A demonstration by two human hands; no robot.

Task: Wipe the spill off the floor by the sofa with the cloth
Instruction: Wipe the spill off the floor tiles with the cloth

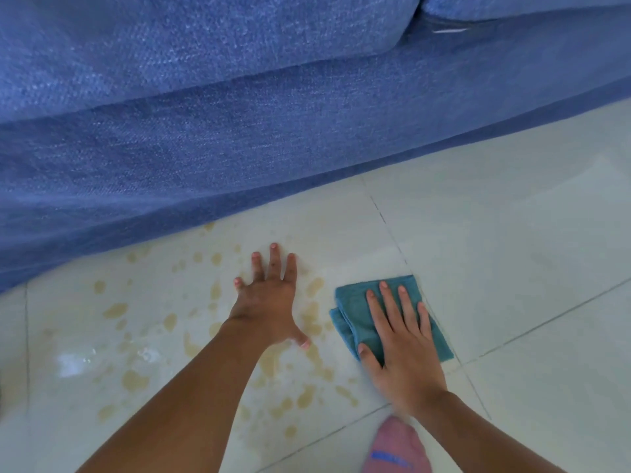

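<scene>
A spill of yellowish-brown drops and streaks (pixel 136 378) spreads over the pale floor tiles in front of the blue sofa (pixel 205 131). My left hand (pixel 269 302) lies flat on the floor in the middle of the spill, fingers spread, holding nothing. A folded teal cloth (pixel 355 312) lies on the floor at the right edge of the spill. My right hand (pixel 399 339) presses flat on top of the cloth, fingers stretched out, covering much of it.
The sofa's base runs diagonally across the view, close behind the spill. Pale tiles with grey grout lines (pixel 512 268) stretch away to the right. A pink fabric piece with blue marks (pixel 396 448) shows at the bottom edge.
</scene>
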